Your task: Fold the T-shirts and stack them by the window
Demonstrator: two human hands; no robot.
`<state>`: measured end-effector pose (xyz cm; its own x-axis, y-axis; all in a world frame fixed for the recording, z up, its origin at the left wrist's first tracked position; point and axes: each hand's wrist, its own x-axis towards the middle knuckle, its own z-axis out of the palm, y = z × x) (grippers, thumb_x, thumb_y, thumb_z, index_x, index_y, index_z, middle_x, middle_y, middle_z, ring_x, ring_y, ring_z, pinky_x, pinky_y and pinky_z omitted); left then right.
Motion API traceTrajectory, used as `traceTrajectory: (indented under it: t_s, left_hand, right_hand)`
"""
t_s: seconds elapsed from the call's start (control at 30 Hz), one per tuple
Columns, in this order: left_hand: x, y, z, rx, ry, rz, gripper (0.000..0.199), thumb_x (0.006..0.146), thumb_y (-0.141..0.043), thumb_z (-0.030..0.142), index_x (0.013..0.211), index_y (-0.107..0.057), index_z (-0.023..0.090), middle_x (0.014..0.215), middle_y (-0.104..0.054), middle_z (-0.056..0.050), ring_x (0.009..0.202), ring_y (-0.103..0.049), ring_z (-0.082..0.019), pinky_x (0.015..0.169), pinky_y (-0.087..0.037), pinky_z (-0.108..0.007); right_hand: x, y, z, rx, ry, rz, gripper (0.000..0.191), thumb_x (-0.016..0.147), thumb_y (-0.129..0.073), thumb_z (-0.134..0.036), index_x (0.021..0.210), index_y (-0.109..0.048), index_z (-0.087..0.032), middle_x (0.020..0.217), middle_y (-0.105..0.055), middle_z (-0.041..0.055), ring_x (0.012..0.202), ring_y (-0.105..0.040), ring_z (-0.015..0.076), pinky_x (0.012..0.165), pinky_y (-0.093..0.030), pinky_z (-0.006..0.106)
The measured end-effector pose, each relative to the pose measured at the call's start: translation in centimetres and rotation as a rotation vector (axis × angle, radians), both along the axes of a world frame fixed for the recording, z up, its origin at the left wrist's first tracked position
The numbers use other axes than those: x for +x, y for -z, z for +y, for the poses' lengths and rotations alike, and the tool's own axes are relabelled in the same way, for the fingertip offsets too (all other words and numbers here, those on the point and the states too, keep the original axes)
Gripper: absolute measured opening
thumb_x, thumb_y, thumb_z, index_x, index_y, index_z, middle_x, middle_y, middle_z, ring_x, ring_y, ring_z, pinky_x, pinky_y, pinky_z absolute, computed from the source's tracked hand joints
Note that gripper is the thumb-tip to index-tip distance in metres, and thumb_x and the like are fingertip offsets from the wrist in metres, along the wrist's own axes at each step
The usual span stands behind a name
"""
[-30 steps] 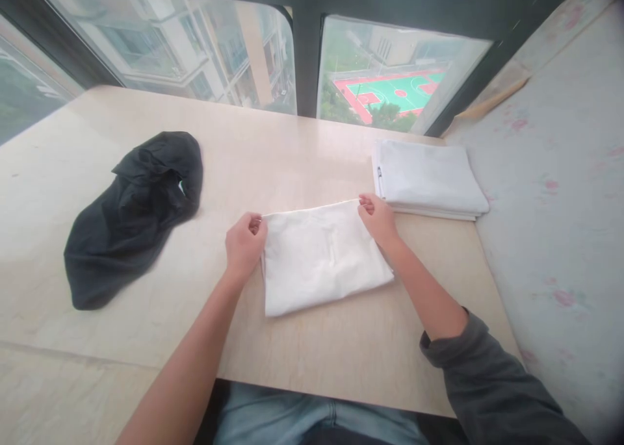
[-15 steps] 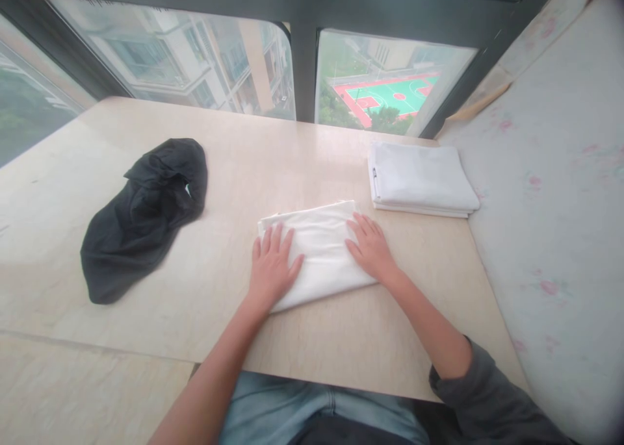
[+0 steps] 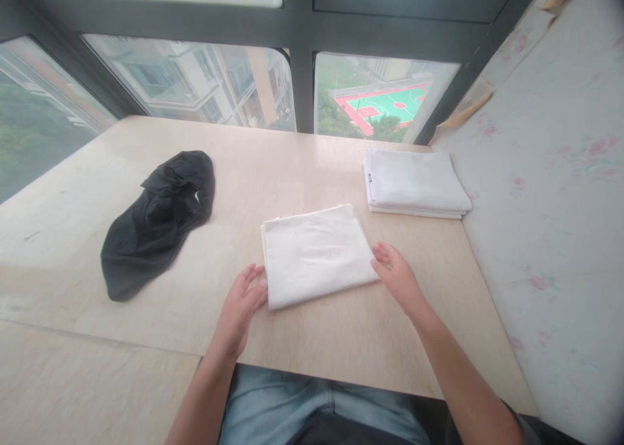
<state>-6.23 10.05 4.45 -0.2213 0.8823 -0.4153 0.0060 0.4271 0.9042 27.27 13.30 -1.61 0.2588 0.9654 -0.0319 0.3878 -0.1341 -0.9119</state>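
A white folded cloth lies flat on the pale tabletop, lightly creased, in a neat rectangle tilted a little. At its left edge is my left hand, open, its thumb and fingers apart and close to the lower left corner. My right hand is by the right edge, open with fingers loosely bent; its thumb seems to touch the cloth near the lower right corner. Neither hand grips the cloth.
A stack of white folded cloth sits at the back right beside the flowered wall. On the left lies a crumpled black garment with a small white logo. A dark window frame bounds the far edge.
Both my hands have come off the top of the white cloth and moved outward to its left and right edges. The cloth's surface looks flatter. The view has tilted up slightly.
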Motion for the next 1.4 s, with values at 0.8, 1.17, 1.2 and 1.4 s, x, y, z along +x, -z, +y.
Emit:
traceTrajectory:
  t_s: [0.8, 1.17, 1.2, 1.4]
  left_hand:
    - [5.4, -9.7, 5.1, 0.136, 0.103, -0.387, 0.031, 0.073, -0.078, 0.030, 0.097, -0.069, 0.014, 0.088, -0.066, -0.002, 0.073, -0.058, -0.010, 0.061, -0.047, -0.016]
    - [18.4, -14.8, 21.8, 0.417, 0.300, -0.367, 0.004, 0.076, -0.064, 0.016, 0.076, -0.060, 0.015, 0.077, -0.054, -0.002, 0.064, -0.049, -0.008, 0.053, -0.041, -0.018]
    - [19.6, -15.0, 23.6, 0.445, 0.306, -0.365, 0.003, 0.077, -0.063, 0.017, 0.079, -0.060, 0.016, 0.079, -0.055, -0.002, 0.066, -0.050, -0.008, 0.056, -0.043, -0.019]
    - [24.6, -8.4, 27.3, 0.381, 0.330, -0.240, 0.016, 0.081, -0.064, 0.022, 0.095, -0.060, 0.017, 0.088, -0.060, -0.001, 0.074, -0.058, -0.010, 0.066, -0.050, -0.022]
  right_hand:
    - [1.4, -14.7, 1.7, -0.084, -0.086, 0.560, 0.035, 0.076, -0.071, -0.045, 0.093, -0.069, -0.015, 0.074, -0.057, 0.0011, 0.060, -0.045, 0.0091, 0.048, -0.033, 0.019]
    - [13.4, -21.4, 13.2, 0.302, 0.125, 0.466, 0.014, 0.077, -0.068, -0.021, 0.072, -0.056, -0.015, 0.064, -0.047, -0.0044, 0.057, -0.043, 0.0050, 0.048, -0.032, 0.018]
    - [14.7, -21.9, 14.5, 0.335, 0.153, 0.434, 0.012, 0.080, -0.064, -0.020, 0.073, -0.055, -0.015, 0.064, -0.047, -0.0045, 0.057, -0.044, 0.0045, 0.049, -0.032, 0.018]
    - [18.7, -17.5, 18.3, 0.148, 0.428, -0.072, 0.014, 0.083, -0.053, -0.021, 0.087, -0.063, -0.014, 0.066, -0.058, -0.0013, 0.059, -0.056, 0.0101, 0.054, -0.045, 0.020]
